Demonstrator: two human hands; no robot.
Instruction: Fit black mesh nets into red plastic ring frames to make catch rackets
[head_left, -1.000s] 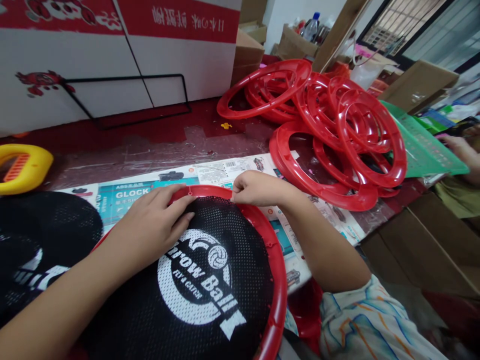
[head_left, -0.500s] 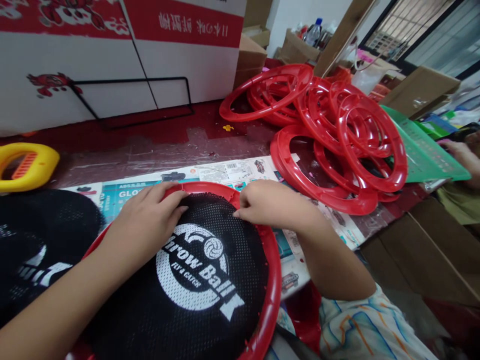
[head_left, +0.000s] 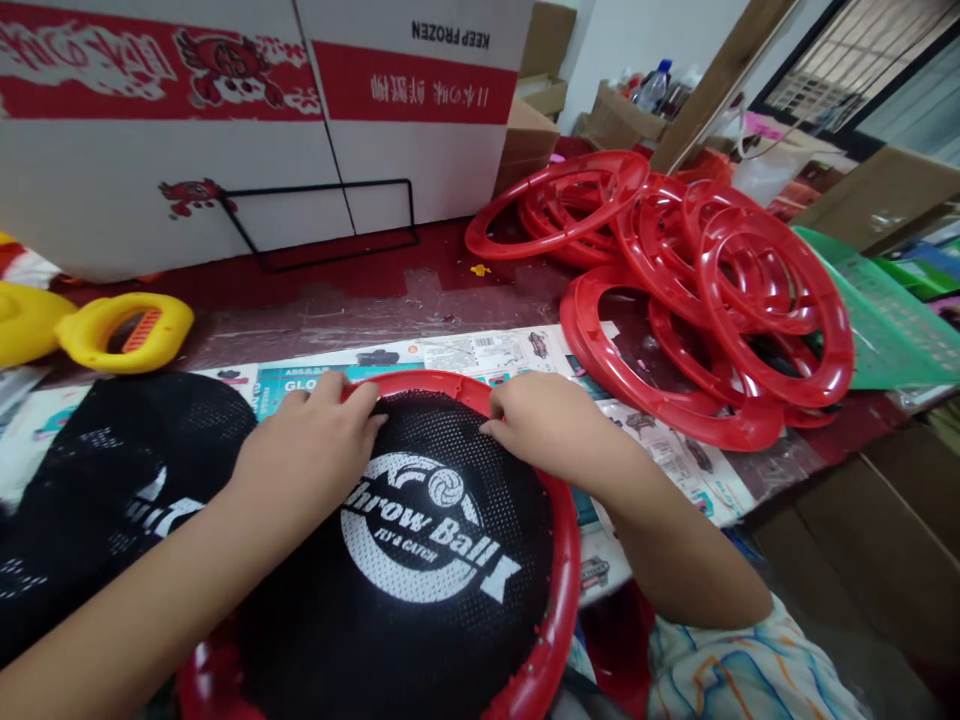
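Note:
A black mesh disc (head_left: 322, 630) with white "Throw Ball" lettering lies inside a red plastic ring (head_left: 566, 560) in front of me. Small pegs show along the ring's inner side, at the mesh edge. My left hand (head_left: 311, 440) is closed over the far left part of the rim, thumb and fingers gripping the mesh edge there. On the far right of the rim, my right hand (head_left: 540, 415) is curled, with thumb and forefinger pinching the mesh edge; its other fingertips are hidden. More black mesh pieces (head_left: 150, 420) with white print lie to the left.
Several loose red rings (head_left: 675, 400) are piled at the right, beside a green plastic basket (head_left: 870, 340). Yellow plastic handles (head_left: 169, 345) sit at the left. Behind stand a large white and red carton (head_left: 420, 160) and a black wire frame (head_left: 322, 186).
The camera view has turned left, so the scene sits farther right and lower, with more of the yellow parts showing. Both hands stay at nearly the same spots on the rim.

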